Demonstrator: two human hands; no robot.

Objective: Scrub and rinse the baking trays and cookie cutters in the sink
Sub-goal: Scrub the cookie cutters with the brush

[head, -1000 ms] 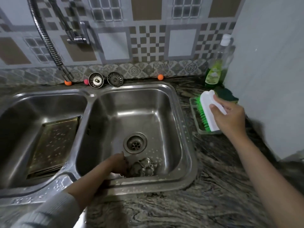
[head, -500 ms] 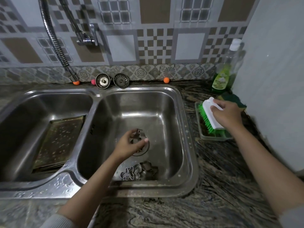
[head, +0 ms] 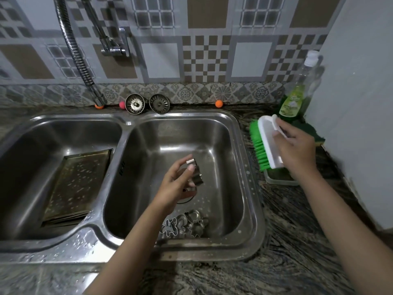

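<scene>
Pinching a metal cookie cutter (head: 194,172) (left hand (head: 177,184)).

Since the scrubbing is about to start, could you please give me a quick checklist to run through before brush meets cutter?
1. Cutter held firmly: the left hand pinches one cookie cutter over the right basin. Ok.
2. Brush in hand: the right hand grips the scrub brush, bristles facing left toward the sink. Ok.
3. Brush at the cutter: it hangs over the counter, apart from the cutter. Not ok.
4. Water running: no stream shows from the tap. Not ok.
5. Soap on the bristles: cannot tell.
6. Other cutters out of the way: heaped at the basin's near wall. Ok.
</scene>
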